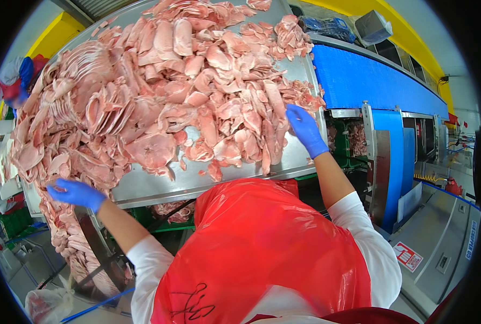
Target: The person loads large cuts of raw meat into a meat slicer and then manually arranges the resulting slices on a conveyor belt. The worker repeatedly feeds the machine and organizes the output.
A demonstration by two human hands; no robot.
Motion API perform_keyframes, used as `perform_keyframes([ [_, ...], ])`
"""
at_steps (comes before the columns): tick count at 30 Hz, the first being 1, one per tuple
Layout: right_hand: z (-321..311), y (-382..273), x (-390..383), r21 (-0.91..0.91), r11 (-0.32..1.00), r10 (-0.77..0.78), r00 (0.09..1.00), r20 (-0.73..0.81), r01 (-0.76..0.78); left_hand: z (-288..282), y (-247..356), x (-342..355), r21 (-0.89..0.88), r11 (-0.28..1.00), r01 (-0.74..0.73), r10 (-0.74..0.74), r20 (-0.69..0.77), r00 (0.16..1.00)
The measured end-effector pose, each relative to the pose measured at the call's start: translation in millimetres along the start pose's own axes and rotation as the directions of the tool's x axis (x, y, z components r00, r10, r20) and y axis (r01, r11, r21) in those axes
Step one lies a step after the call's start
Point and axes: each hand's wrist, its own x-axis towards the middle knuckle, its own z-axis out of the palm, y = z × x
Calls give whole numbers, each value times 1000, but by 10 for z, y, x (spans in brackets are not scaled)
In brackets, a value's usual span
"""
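Observation:
Pink slices of raw meat [197, 102] lie in a broad, loose heap on a steel table [159, 188]. My left hand [77, 194], in a blue glove, is at the heap's near left corner with its fingers stretched out over the slices. Across the table, my right hand [306, 129], gloved the same way, rests at the heap's right edge, fingers extended along the meat. Neither hand shows a slice in its grip. Beyond my left hand, a strip of meat [76, 245] runs down past the table's corner.
To the right stands a conveyor with a blue belt [380, 81]. Green crates [355, 156] with meat sit under the table's right end. A grey machine cabinet [440, 254] is at the lower right. A clear plastic bag [49, 303] hangs lower left. Another person [19, 81] is at the far left.

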Motion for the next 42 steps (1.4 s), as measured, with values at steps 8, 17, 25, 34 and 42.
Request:
perform_keyframes([
  [8, -974, 980, 795, -183, 983, -70, 965, -252, 23, 445, 500, -3251, 27, 884, 467, -269, 846, 461],
  [17, -657, 1159, 1495, 30, 978, 196, 952, 233, -208, 863, 162, -3677, 414, 636, 652, -554, 832, 13],
  [25, -26, 183, 1338, 160, 891, 221, 714, 664, -425, 1056, 456, -3828, 396, 663, 635, -529, 849, 22],
  [34, 545, 182, 1189, 273, 810, 233, 712, 662, -519, 1308, 923, -3864, 290, 342, 894, -440, 890, -120],
  [42, 498, -437, 966, 425, 425, 179, 535, 826, -799, 1427, 1327, -3787, 229, -18, 973, -315, 923, -223],
])
